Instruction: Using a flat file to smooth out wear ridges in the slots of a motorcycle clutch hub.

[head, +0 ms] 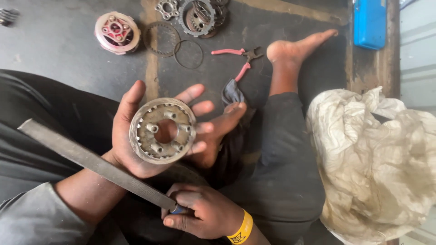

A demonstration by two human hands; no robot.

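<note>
Left hand [150,131]: palm up, fingers spread, cradling the round metal hub [162,130] at frame centre-left.
Round metal hub: lies flat on the left palm, toothed rim, central bore ringed by short posts.
Right hand [202,213]: at 6 o'clock, fingers curled tight around the handle end of the flat file [97,164]; yellow wristband [242,229] on the wrist.
Flat file: long grey bar running from the right fist toward 9 o'clock, crossing over the left forearm.
Obstruction: the file's blade covers part of the left wrist; a bare foot [218,131] sits just behind the hub at 3 o'clock.
Surroundings, 12 o'clock: clutch assembly [117,32], loose rings [188,54], gear parts [197,17].
Surroundings, 1 o'clock: pink-handled pliers [238,59].
Surroundings, 2 o'clock: blue box [369,22].
Surroundings, 4 o'clock: dirty white cloth [372,163].
</note>
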